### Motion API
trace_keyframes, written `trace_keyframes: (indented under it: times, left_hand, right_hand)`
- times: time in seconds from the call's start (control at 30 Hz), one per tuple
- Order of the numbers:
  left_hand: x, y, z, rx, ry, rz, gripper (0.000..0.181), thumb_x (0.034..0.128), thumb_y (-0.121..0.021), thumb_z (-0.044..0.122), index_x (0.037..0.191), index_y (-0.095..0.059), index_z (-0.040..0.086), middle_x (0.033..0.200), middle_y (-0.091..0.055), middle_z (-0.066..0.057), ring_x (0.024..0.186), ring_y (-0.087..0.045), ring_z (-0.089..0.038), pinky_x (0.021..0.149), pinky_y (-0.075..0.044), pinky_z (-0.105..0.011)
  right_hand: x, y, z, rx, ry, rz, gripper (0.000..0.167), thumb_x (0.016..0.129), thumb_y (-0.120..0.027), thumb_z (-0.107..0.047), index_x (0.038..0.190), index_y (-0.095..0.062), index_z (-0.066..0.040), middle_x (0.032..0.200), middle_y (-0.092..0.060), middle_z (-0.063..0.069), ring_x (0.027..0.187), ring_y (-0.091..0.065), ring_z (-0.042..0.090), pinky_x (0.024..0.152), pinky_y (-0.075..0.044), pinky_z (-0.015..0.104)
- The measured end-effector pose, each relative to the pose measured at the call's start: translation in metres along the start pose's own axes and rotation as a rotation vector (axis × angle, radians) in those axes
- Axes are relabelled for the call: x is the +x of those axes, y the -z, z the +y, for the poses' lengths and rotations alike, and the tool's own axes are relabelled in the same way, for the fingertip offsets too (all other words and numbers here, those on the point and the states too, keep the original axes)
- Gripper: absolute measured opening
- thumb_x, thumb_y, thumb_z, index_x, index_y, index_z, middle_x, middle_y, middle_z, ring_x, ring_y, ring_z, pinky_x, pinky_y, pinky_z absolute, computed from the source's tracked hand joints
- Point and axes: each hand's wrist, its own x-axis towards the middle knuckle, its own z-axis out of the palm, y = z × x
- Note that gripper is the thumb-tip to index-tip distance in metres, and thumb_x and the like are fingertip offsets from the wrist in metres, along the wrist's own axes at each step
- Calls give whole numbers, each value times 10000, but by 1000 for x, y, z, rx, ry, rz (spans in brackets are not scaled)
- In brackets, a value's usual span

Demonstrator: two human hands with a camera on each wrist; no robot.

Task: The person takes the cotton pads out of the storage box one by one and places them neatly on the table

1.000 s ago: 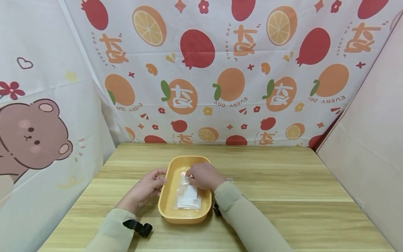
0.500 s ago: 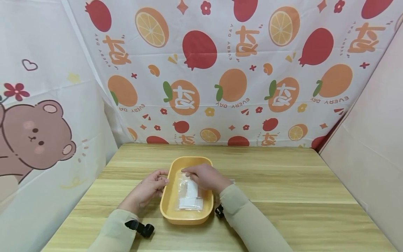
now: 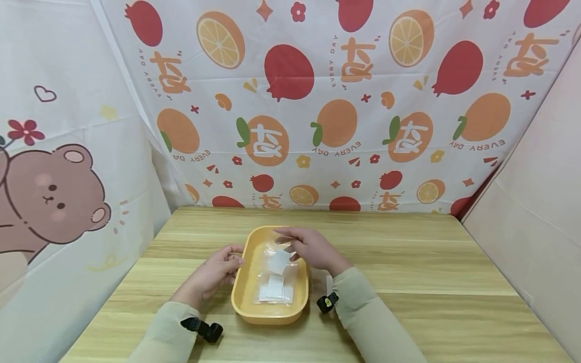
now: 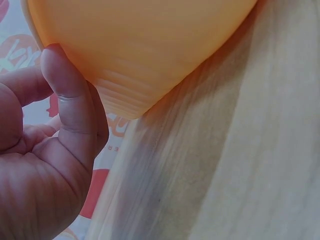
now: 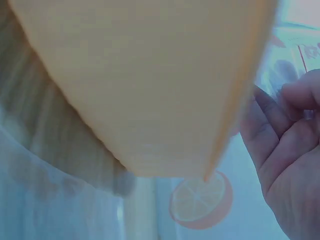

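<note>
A yellow tray (image 3: 270,318) with rounded corners lies on the table, holding several clear plastic bags (image 3: 276,292) with white inserts. My left hand (image 3: 220,267) holds the tray's left rim; the left wrist view shows the thumb at the rim and the fingers curled behind. Over the tray's far right side, my right hand (image 3: 315,248) pinches the top of one clear plastic bag (image 3: 278,261) with a white piece in it. That bag hangs tilted above the others. In the right wrist view the tray's wall (image 5: 140,90) hides much of the work.
Another clear plastic item with a white strip (image 3: 329,283) lies on the table right of the tray, partly under my right wrist. The wooden table (image 3: 431,282) ends at a fruit-print cloth (image 3: 336,151) behind. Pale cloths hang at both sides.
My right hand has risen from inside the tray and moved right, lifting a bag off the pile. My left hand stays at the tray's rim.
</note>
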Motion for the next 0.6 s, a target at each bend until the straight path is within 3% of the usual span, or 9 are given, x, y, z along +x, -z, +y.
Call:
trace_keyframes:
  times: [0.1,0.27,0.6]
  left_hand:
    - [0,0,0,-1,1,0,481,1038,-510,76,1433,-300,-98,1056,-595,-197,774,-620,-170,615,-538,-286]
    - [0,1,-1,-1,1,1,480,1039,-514,83,1430,-302,-95,1060,-598,-193,776,-617,-169,615,-535,-286]
    - [1,2,-3,0,-2,-5,480,1037,-522,93,1425,-309,-93,1065,-603,-196,780,-624,-169,615,-536,-288]
  right_hand:
    - [-5,8,-2,33,9,11,489,1037,-387,15,1423,-605,-191,1216,-705,47,921,-705,173,758,-596,477]
    - [-14,20,-4,39,9,34,434,1060,-411,-22,1393,-628,-195,1194,-708,31,923,-699,191,731,-604,389]
    - [-39,45,1,20,-17,76,392,1064,-448,-60,1409,-607,-155,1231,-692,92,966,-696,203,773,-597,442]
